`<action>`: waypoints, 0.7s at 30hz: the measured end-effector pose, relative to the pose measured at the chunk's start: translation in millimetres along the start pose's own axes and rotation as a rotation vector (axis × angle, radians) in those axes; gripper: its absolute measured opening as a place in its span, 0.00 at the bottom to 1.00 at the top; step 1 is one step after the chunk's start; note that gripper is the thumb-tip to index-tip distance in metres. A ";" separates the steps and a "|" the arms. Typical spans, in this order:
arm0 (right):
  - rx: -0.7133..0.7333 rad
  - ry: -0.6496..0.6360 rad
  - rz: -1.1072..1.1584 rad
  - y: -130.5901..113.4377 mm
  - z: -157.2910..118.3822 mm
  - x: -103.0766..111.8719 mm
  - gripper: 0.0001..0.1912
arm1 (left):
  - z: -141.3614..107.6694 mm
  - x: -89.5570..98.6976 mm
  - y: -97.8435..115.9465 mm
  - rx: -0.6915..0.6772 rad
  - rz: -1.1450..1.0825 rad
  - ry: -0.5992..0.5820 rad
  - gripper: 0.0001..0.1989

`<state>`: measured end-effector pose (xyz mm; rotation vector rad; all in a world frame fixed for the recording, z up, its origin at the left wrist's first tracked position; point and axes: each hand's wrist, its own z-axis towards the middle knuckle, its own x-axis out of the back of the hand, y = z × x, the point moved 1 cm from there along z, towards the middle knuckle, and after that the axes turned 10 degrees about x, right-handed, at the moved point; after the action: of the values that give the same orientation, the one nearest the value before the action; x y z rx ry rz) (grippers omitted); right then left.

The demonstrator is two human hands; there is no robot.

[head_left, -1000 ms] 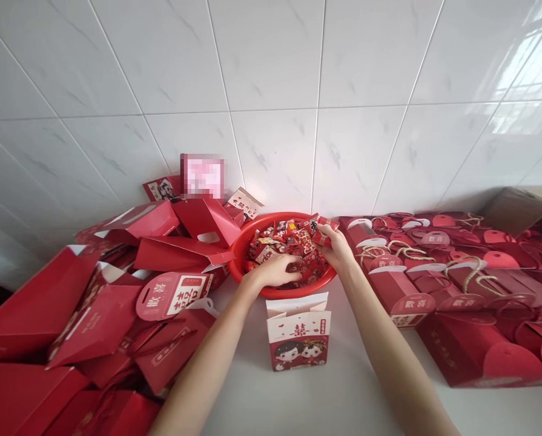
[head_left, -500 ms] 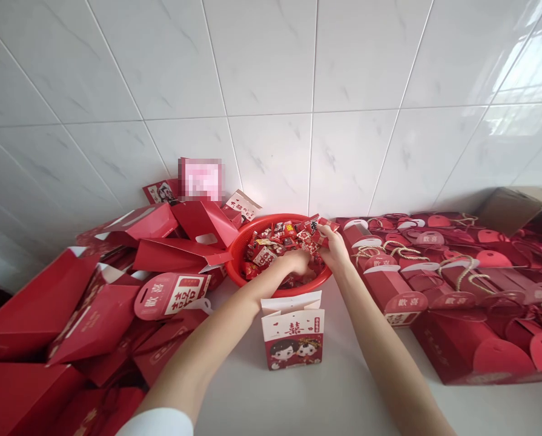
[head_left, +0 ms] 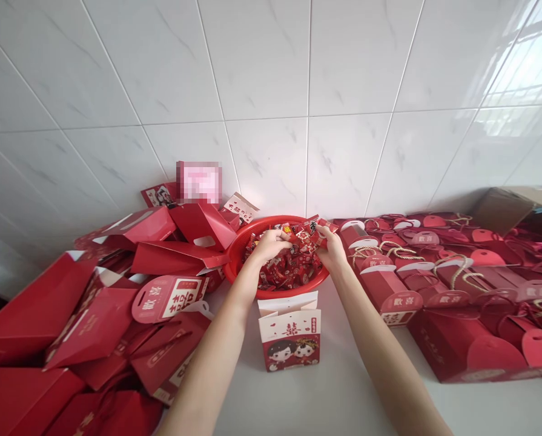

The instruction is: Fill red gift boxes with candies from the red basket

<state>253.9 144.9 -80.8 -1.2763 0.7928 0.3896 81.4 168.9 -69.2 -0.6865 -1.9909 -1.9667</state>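
Observation:
A red plastic basket (head_left: 233, 271) stands against the wall, filled with wrapped candies (head_left: 286, 269) in mostly red wrappers. Over its left part, my left hand (head_left: 271, 245) pinches a small red wrapped candy, partly hidden by the fingers. At the right rim, my right hand (head_left: 333, 248) is closed around several wrapped candies (head_left: 310, 229), whose wrappers stick out past the fingers. Directly in front of the basket a small red and white gift box (head_left: 290, 342) stands upright with its top flaps open. Two cartoon figures are printed on its front.
Red gift boxes and folded cartons (head_left: 89, 321) lie heaped on the left. Rows of red boxes with rope handles (head_left: 434, 284) fill the right side. A cardboard box (head_left: 502, 209) is at the far right. White tiled wall (head_left: 266, 163) rises behind the table (head_left: 338, 393).
My left hand has come up out of the candies and shifted left, now with a candy at its fingertips. My right hand stays at the rim with its candies.

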 end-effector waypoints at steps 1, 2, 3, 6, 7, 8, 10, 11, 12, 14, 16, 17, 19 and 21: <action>-0.008 0.001 0.006 -0.3 -0.2 -0.4 0.06 | -1.3 0.0 1.3 0.003 -0.026 0.012 0.06; -0.018 0.000 0.011 -0.4 -0.5 -0.9 0.06 | -2.5 0.0 2.9 0.003 -0.046 0.022 0.07; -0.029 -0.002 0.016 -0.4 -0.9 -1.6 0.06 | -3.5 -0.1 4.4 0.002 -0.059 0.029 0.08; -0.059 -0.008 0.030 0.5 -2.4 -3.7 0.05 | -4.9 -0.2 7.6 -0.010 -0.053 0.028 0.10; -0.065 -0.009 0.036 0.9 -2.8 -4.2 0.04 | -4.9 -0.2 7.7 -0.011 -0.034 0.023 0.11; -0.068 -0.009 0.043 1.2 -3.1 -4.6 0.04 | -4.6 -0.4 7.5 -0.009 -0.007 0.018 0.12; -0.069 -0.003 0.058 1.6 -3.0 -4.6 0.04 | -3.9 -1.2 6.3 0.001 0.076 0.004 0.12; -0.067 0.002 0.066 1.5 -2.5 -4.2 0.04 | -3.7 -2.2 6.0 0.005 0.128 -0.006 0.11; -0.062 0.009 0.075 1.4 -1.9 -3.6 0.04 | -3.7 -3.6 6.3 0.006 0.185 -0.017 0.10; -0.043 0.027 0.095 0.9 -0.2 -2.2 0.06 | -4.5 -8.3 9.6 -0.010 0.300 -0.040 0.09; -0.022 0.047 0.117 0.4 1.6 -0.6 0.06 | -5.3 -15.8 16.7 -0.042 0.405 -0.059 0.07; -0.012 0.057 0.126 0.3 2.3 0.2 0.06 | -5.1 -20.5 21.1 -0.056 0.452 -0.066 0.06; 0.004 0.078 0.142 0.4 3.6 1.5 0.07 | -3.2 -31.1 29.6 -0.064 0.538 -0.083 0.05; 0.018 0.094 0.150 1.1 4.5 2.7 0.07 | 0.9 -41.8 35.9 -0.040 0.614 -0.098 0.06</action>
<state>256.3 149.0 -83.2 -1.2293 0.9734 0.4448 135.2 162.7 -59.0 -1.2459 -1.5304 -1.6196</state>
